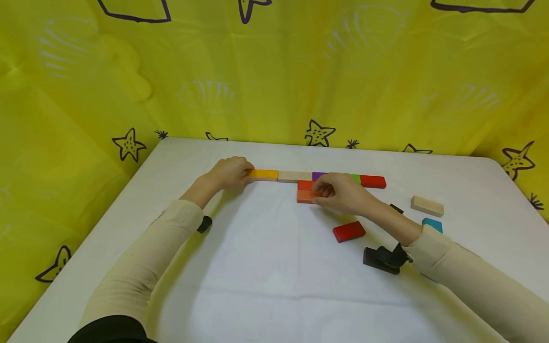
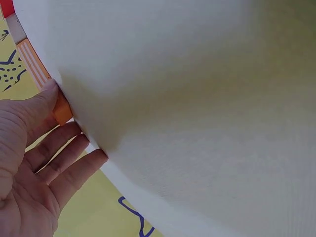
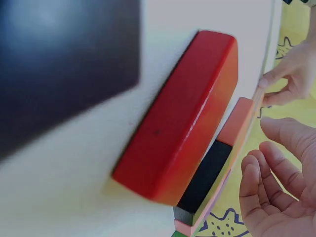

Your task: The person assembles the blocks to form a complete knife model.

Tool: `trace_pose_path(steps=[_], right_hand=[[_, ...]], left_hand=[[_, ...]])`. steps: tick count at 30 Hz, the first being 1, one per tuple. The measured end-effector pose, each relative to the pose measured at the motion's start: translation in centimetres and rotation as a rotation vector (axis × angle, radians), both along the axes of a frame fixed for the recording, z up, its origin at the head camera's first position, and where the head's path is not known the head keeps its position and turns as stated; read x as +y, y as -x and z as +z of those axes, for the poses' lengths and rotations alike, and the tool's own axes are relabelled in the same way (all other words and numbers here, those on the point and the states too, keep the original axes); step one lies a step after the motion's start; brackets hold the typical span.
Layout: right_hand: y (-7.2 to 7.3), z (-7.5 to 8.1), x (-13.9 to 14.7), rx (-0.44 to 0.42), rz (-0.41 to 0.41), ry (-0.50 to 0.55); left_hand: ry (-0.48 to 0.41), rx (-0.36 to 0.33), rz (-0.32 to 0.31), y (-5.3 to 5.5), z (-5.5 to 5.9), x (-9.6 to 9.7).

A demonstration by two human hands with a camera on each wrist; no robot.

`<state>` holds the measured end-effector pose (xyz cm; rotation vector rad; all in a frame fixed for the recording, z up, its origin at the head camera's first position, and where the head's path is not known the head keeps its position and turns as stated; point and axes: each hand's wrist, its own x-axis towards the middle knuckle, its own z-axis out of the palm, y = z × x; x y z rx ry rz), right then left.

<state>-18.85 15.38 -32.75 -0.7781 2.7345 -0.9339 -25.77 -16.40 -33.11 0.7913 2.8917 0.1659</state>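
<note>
At the far left end of a row of flat blocks, my left hand pinches a yellow-orange block, its thumb on the near side in the left wrist view. Rightward along the row come a plain wooden block, a purple block, a green block and a red end block. Against the row's near side lie a red block and an orange block. Over these hovers my right hand, fingers loosely bent and holding nothing. The right wrist view shows a black block beside the orange one.
A loose red block lies nearer me on the white table. Under the right forearm is a black block. Farther right are a wooden block and a blue block. A yellow patterned cloth hangs behind.
</note>
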Motion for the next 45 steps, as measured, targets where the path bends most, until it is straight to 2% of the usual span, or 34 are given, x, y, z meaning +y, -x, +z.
trace_pose_path(steps=[8,11,16,21,27,30,35,45], right_hand=[[-2.0,0.5,2.6,0.012,-0.004,0.058],[-2.7,0.6,3.7,-0.024,-0.028,0.055],[-3.6,0.5,5.2,-0.043,-0.032,0.052],[-4.6,0.4,6.3,-0.067,-0.036,0.044],[-5.6,-0.2,7.3,-0.071,-0.022,0.044],[-6.0,-0.5,7.6,-0.077,-0.019,0.026],[-6.5,-0.8,7.8,-0.071,-0.016,-0.003],[-6.6,-1.5,8.2,-0.024,0.011,0.013]], left_hand=[[-0.031,-0.103,0.044,-0.2,0.9,0.1],[-0.059,-0.100,0.031,-0.6,1.3,0.4],[-0.141,-0.048,-0.042,-1.5,2.1,2.3],[-0.219,-0.068,-0.152,-2.7,2.6,5.4],[-0.227,-0.088,-0.304,-3.7,2.4,8.6],[-0.200,-0.105,-0.341,-3.7,2.2,9.6],[-0.160,-0.113,-0.359,-3.1,1.8,10.5],[-0.123,-0.130,-0.361,-2.2,1.2,11.2]])
